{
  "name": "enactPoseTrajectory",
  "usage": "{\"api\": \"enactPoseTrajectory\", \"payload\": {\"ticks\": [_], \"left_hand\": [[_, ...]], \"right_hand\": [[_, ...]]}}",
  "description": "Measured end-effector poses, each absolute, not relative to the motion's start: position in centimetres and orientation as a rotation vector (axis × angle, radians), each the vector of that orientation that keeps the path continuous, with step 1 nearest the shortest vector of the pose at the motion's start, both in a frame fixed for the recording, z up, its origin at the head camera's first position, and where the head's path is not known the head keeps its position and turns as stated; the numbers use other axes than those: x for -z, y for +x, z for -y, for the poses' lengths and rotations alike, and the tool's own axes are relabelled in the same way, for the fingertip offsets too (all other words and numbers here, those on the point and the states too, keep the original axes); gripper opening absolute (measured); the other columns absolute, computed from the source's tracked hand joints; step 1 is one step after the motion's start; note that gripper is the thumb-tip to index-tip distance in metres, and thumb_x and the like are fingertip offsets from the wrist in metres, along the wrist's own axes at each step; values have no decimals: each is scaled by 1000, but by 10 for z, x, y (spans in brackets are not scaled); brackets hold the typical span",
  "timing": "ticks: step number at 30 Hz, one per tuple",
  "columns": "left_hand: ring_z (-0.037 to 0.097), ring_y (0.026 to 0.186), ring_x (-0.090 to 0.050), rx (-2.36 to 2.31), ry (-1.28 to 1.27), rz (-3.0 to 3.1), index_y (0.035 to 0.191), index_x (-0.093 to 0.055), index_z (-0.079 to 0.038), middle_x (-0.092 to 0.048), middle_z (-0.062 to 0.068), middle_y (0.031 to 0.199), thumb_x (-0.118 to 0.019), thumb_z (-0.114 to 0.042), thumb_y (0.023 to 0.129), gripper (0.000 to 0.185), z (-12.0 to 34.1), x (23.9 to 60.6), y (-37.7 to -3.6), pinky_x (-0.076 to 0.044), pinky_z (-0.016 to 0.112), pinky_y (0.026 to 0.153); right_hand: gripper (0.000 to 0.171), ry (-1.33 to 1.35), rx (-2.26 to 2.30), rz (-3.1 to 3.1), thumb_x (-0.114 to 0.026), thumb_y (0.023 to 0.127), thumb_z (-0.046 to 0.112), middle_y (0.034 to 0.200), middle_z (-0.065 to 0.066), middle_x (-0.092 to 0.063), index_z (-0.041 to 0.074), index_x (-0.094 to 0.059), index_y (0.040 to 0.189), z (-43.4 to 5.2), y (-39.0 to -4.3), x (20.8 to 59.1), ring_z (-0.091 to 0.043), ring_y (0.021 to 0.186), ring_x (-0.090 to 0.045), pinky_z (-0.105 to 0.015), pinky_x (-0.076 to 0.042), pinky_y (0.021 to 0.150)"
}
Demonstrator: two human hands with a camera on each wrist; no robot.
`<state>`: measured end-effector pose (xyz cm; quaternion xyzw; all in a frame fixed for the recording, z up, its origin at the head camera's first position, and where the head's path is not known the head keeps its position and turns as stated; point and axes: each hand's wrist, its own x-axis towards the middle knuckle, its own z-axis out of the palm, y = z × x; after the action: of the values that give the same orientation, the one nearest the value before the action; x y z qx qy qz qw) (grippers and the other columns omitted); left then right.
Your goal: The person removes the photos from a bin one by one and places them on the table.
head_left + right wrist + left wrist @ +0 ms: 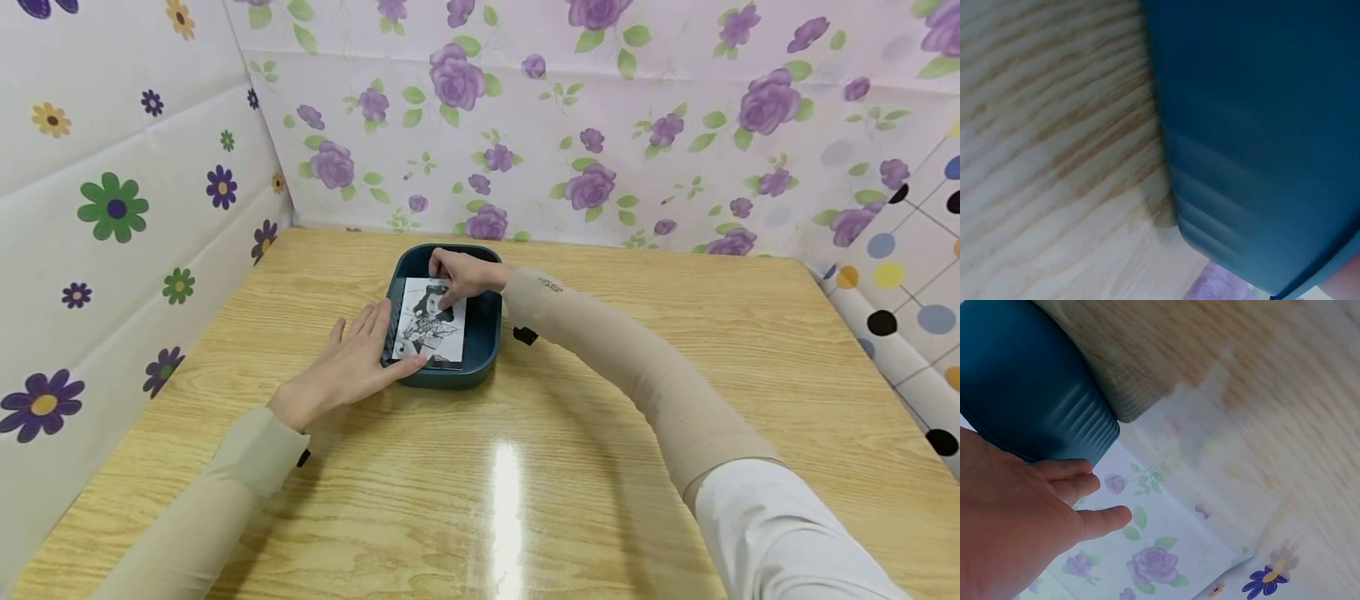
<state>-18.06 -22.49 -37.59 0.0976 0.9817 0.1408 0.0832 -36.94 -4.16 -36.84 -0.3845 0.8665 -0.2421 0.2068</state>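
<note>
A dark teal plastic bin (450,380) with rounded corners stands on the table. Inside it, a black-and-white picture card (430,332) with a dark edge faces up, drawn with a long-haired figure. My right hand (467,275) reaches in from the right and pinches the card's upper part, thumb on its face and fingers curled at the top edge. At the bin's left rim, my left hand (348,358) has its fingers straight, thumb stretched over the near corner. The left wrist view shows that hand (1022,512) beside the ribbed bin wall (1029,381); in the right wrist view, the bin wall (1260,125) hides the card.
The wood-grain table (637,500) extends around the bin, with a bright reflection near the front. A sheet with purple roses (540,125) hangs behind, and a flower-patterned sheet (112,275) stands at the left. Dotted material (900,292) borders the right edge.
</note>
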Motion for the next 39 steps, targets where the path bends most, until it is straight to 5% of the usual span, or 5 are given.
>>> {"api": "enactPoseTrajectory", "payload": {"ticks": [7, 22, 39], "left_hand": [[31, 152, 1, -419, 301, -2935, 155, 9, -7, 4, 11, 164, -32, -82, 85, 110, 225, 376, -180, 2, 64, 117], [31, 152, 2, -422, 301, -2921, 154, 10, -10, 7, 9, 164, -32, -81, 85, 108, 224, 375, -180, 3, 63, 117], [33, 152, 2, -420, 321, -2922, 154, 9, -8, 8, 10, 163, -33, -81, 85, 109, 224, 374, -178, 6, 64, 116]], "right_hand": [[40, -956, 825, -2314, -75, 82, 6, 106, -8, -49, 4, -51, 114, 37, -370, 364, -19, 91, -44, -26, -39, 79], [45, -884, 1060, -2250, -76, 81, 4, 114, -7, -50, 4, -51, 118, 7, -378, 318, -18, 101, -45, -26, -40, 87], [40, -733, 1111, -2304, -71, 85, 3, 114, -5, -48, 4, -48, 117, -116, -399, 300, -19, 100, -41, -31, -37, 89]]}}
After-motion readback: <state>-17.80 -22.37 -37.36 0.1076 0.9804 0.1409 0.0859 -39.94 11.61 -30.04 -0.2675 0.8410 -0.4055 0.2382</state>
